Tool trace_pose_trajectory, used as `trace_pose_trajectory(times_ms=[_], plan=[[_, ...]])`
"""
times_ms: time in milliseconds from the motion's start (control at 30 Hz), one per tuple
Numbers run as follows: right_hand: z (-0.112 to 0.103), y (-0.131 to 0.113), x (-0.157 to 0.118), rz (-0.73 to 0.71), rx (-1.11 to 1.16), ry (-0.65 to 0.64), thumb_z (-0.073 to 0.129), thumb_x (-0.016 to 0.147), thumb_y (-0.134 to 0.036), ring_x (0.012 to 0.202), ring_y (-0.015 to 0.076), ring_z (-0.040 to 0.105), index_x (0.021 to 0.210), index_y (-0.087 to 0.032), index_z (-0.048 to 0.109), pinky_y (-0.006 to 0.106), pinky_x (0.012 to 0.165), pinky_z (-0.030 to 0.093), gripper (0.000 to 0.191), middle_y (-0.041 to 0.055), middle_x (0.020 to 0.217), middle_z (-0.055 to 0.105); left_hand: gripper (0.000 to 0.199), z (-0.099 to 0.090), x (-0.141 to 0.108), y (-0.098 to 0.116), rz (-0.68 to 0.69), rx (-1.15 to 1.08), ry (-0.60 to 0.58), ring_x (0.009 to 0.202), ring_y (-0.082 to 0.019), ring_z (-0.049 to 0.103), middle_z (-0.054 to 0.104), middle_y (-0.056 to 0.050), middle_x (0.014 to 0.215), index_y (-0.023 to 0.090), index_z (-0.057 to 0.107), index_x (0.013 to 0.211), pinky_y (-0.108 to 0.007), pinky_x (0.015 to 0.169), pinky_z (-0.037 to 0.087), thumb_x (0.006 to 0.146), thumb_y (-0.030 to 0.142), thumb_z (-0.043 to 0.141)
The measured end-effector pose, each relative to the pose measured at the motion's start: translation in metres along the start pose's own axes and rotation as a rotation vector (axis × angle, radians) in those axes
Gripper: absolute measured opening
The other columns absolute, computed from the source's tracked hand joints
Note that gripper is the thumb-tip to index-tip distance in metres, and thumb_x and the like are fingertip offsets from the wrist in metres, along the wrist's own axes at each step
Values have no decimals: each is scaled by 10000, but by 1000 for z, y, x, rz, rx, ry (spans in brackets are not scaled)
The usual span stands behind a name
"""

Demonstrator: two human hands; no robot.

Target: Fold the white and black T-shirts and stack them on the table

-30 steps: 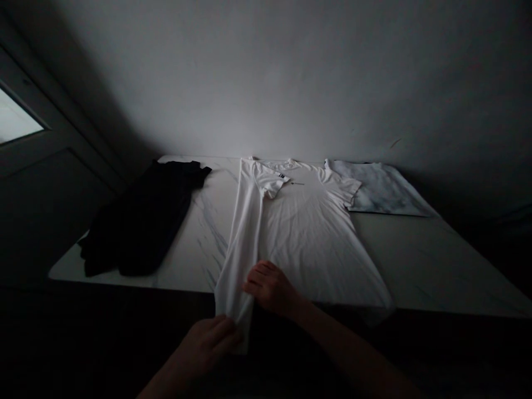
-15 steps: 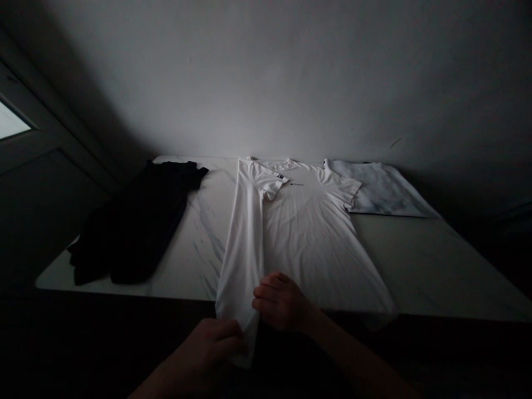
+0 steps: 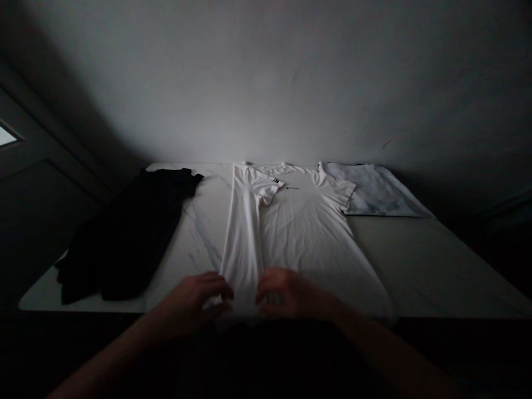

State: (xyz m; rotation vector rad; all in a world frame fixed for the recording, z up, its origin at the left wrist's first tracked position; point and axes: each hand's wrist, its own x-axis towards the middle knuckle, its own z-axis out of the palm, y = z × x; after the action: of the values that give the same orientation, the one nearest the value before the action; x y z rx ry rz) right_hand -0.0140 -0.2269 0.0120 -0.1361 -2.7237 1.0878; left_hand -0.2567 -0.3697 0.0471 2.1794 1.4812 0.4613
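White T-shirt (image 3: 303, 244), left side folded inward, on marble table (image 3: 415, 260). Left hand (image 3: 195, 299), right hand (image 3: 291, 293) at near hem, fingers released, curved. Black garment (image 3: 124, 233) left; grey cloth (image 3: 378, 191) far right.

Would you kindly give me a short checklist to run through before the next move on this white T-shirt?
1. Left side of the white T-shirt folded lengthwise, with the strip lying straight: ok.
2. Left sleeve folded back, lying on the strip: ok.
3. Right sleeve clear of the mottled grey cloth: not ok, it overlaps that cloth's edge.
4. Black garment apart from the shirt: ok.
5. Left hand and right hand gripping the bottom edge: cannot tell, the light there is too dim.
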Motion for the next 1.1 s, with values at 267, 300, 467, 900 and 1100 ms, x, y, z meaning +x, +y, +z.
trace_pose_trajectory(times_ms=[267, 300, 467, 900, 1100], plan=[[-77, 74, 126, 1023, -301, 403, 571, 904, -563, 1052, 276, 683, 1010, -184, 745, 309, 798, 489, 430, 136, 1077, 744, 369, -42, 167, -116, -198, 470, 289, 1232, -250, 589, 641, -170, 1310, 96, 585, 1270, -426, 1060, 454, 936, 158, 439], [-76, 78, 135, 1062, -309, 418, 559, 904, -585, 1071, 283, 679, 1048, -178, 732, 318, 806, 495, 465, 149, 1104, 737, 398, -38, 181, -121, -220, 488, 297, 1287, -255, 551, 607, -186, 1360, 73, 560, 1308, -426, 1093, 426, 943, 158, 426], [-58, 88, 142, 1080, -405, 472, 476, 987, -344, 1071, 257, 681, 1118, -175, 682, 329, 837, 504, 296, 135, 1142, 722, 505, -7, 196, -132, -305, 526, 279, 1437, -286, 373, 427, -167, 1537, 75, 437, 1459, -436, 1175, 317, 1000, 275, 370], [3, 67, 96, 352, -749, 422, 591, 931, -394, 1420, 332, 359, 1409, -82, 489, 505, 1153, 313, 580, 220, 1524, 414, 509, 3, 177, -135, -307, 586, 295, 1464, -286, 324, 355, -106, 1589, 237, 401, 1512, -504, 1163, 312, 1024, 362, 324], [26, 44, 48, 347, -703, 278, 546, 927, -558, 1451, 322, 326, 1495, -92, 400, 542, 1171, 283, 749, 209, 1544, 395, 511, 2, 176, -135, -340, 582, 276, 1466, -283, 320, 350, -109, 1589, 247, 388, 1520, -509, 1166, 310, 1026, 364, 321]])
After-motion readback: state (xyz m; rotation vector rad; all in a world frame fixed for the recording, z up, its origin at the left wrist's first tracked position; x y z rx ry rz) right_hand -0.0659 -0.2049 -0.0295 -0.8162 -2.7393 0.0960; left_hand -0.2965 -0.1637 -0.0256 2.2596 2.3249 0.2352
